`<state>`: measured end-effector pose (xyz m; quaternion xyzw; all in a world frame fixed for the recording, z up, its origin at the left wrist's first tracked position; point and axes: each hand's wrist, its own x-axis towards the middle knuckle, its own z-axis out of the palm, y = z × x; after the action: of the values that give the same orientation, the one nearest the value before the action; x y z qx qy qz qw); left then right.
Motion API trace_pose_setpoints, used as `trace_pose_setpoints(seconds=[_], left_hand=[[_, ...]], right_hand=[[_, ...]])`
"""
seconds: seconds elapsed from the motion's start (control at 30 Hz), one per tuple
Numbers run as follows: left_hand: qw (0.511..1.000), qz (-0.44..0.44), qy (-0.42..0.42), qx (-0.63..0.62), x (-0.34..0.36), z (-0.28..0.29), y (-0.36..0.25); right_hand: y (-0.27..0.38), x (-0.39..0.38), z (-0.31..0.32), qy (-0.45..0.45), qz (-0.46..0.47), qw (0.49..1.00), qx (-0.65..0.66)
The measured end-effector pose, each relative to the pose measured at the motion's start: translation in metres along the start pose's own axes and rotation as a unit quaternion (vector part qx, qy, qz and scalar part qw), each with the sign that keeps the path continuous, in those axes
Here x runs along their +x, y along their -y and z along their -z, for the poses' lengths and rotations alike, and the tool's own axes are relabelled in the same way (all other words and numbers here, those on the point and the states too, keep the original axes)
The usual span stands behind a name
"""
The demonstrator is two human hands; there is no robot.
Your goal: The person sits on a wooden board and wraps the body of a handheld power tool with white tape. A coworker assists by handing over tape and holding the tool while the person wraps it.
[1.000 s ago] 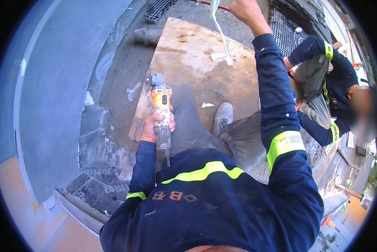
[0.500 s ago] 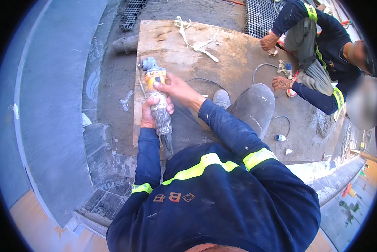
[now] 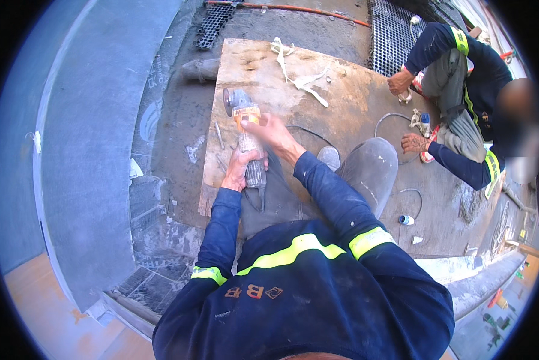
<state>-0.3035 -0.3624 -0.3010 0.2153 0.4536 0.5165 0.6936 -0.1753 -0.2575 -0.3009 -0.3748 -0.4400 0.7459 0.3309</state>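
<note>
An angle grinder (image 3: 255, 170), grey-headed with a yellow band and a dusty body, is held above my thigh at the plywood's left part. Its disc (image 3: 228, 102) shows at the head's left side, edge tilted toward me. My left hand (image 3: 239, 170) is wrapped round the body's lower half. Against the yellow part lies my right hand (image 3: 273, 133), closed on the tool from the right; it is slightly blurred and some of its fingers are hidden. The cord end hangs down toward my lap.
A plywood sheet (image 3: 341, 78) with pale torn strips (image 3: 310, 82) spreads ahead. At right another person (image 3: 482, 78) crouches, hands near the sheet. A cable with a blue-and-white plug (image 3: 406, 220) lies right of my knee. A tall grey panel (image 3: 101, 150) stands left; black mesh (image 3: 389, 42) lies far off.
The grinder has turned in my hands, so its disc now shows at the left. My right hand has shifted a little on the yellow part. The whole view has swung slightly.
</note>
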Motion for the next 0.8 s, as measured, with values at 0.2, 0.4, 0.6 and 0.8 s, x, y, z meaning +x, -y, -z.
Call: trace_pose_setpoints(seconds=[0.2,0.4,0.6,0.8], left_hand=[[0.999,0.018,-0.032,0.011,0.009,0.012,0.015],[0.999,-0.003,-0.034,0.004,0.002,0.015,0.014],[0.999,0.002,-0.033,0.029,0.002,0.017,0.018],[0.997,-0.033,-0.062,0.038,-0.006,0.008,0.012]], right_hand=[[-0.012,0.001,-0.006,0.014,-0.098,0.995,0.019],[-0.021,0.005,-0.02,0.004,-0.086,0.994,0.062],[-0.053,0.016,-0.023,-0.097,0.037,0.988,-0.115],[-0.038,0.009,-0.027,-0.113,0.039,0.966,-0.231]])
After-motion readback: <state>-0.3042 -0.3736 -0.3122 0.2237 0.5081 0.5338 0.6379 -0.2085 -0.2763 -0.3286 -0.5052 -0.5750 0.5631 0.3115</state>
